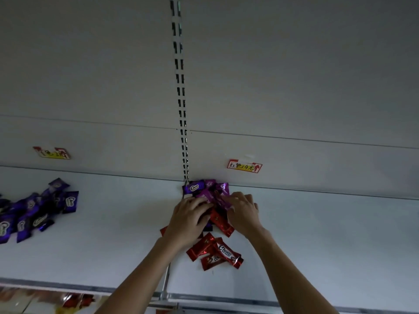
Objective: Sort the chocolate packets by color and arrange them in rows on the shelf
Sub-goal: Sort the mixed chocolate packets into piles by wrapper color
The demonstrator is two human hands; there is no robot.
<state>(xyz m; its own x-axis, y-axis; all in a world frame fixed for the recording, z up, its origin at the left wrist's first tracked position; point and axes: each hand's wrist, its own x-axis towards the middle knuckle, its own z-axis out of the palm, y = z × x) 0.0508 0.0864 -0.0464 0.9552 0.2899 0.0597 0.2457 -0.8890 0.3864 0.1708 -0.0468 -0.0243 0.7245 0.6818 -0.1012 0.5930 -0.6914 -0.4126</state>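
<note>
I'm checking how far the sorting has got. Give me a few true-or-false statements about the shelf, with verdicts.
1. Both hands are in the mixed pile at the middle of the shelf. True: left hand, right hand.
2. Loose red packets lie nearer the front edge than the hands. True.
3. The dark purple pile at the left stands in neat rows. False: it is a jumble.
4. The label on the back panel is blue. False: it is red, yellow and white.
</note>
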